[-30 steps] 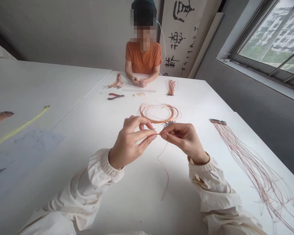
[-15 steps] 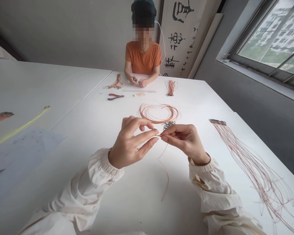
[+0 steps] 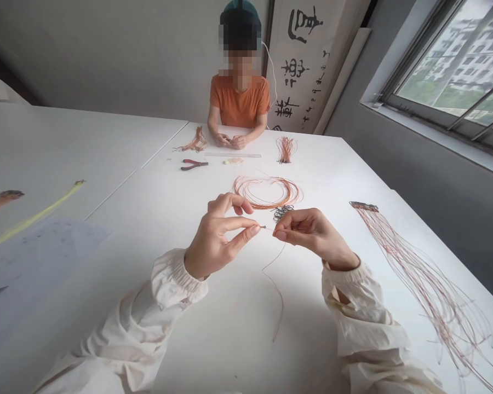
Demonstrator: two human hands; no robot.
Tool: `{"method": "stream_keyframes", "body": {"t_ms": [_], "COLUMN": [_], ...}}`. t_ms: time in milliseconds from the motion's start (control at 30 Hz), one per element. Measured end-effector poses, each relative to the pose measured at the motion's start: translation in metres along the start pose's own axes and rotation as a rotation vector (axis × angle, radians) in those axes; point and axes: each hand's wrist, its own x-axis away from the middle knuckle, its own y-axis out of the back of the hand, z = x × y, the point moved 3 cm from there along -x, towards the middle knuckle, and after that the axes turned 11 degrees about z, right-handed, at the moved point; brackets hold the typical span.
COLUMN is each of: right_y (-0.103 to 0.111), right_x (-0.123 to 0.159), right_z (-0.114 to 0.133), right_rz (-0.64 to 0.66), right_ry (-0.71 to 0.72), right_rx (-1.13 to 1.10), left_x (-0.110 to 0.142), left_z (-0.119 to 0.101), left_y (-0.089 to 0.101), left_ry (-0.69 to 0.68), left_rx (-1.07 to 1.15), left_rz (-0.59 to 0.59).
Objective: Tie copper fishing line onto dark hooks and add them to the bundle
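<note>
My left hand pinches a small fish hook between thumb and index finger, its other fingers curled above. Only the hook's dark tip end pokes out past the fingertips, so the rest is hidden. Thumb and fingers of my right hand are closed on thin copper-coloured fishing line. A short stretch of that line runs between the two hands, and a loose tail curves down below them. Just behind the hands lies a pile of dark fish hooks, with a coil of orange line beyond it.
Bundles of line with hooks lie to the right. Across the white table are pliers, a ruler and more bundles, in front of a seated person. Yellow strands and a plastic sheet lie left.
My hands have drawn slightly apart, the right one shifting right. The hook's end and the line between the hands now show. My left index finger has come down against the thumb.
</note>
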Motion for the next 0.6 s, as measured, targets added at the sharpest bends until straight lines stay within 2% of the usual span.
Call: {"method": "stream_keyframes", "body": {"t_ms": [67,133,233,367,433,500,533,567,600], "right_y": [0.012,0.020,0.014,-0.012,-0.022,-0.027,-0.027,-0.025,-0.021], "right_x": [0.004,0.007,0.006,-0.002,-0.003,-0.001,0.001,0.004,0.008], "right_z": [0.000,0.002,0.007,0.012,0.013,0.014,0.014,0.014,0.014], "right_rz": [0.001,-0.063,-0.163,-0.188,-0.205,-0.265,-0.305,-0.347,-0.389], "right_ry": [-0.035,-0.027,0.059,0.154,0.173,0.184,0.184,0.186,0.191], "right_rx": [0.189,0.370,0.456,0.447,0.427,0.341,0.262,0.159,0.043], "left_x": [-0.001,-0.002,-0.003,-0.002,-0.002,-0.002,-0.002,-0.003,-0.003], "left_z": [0.005,0.007,0.007,0.000,-0.002,-0.004,-0.004,-0.004,-0.004], "left_y": [0.001,0.000,-0.005,-0.010,-0.010,-0.013,-0.017,-0.026,-0.038], "left_ry": [0.031,0.040,0.023,-0.029,-0.037,-0.018,0.005,0.032,0.066], "left_rx": [0.011,-0.001,-0.051,-0.122,-0.108,0.006,0.111,0.242,0.388], "left_rz": [-0.023,-0.034,-0.001,0.041,-0.009,-0.092,-0.094,-0.045,0.066]}}
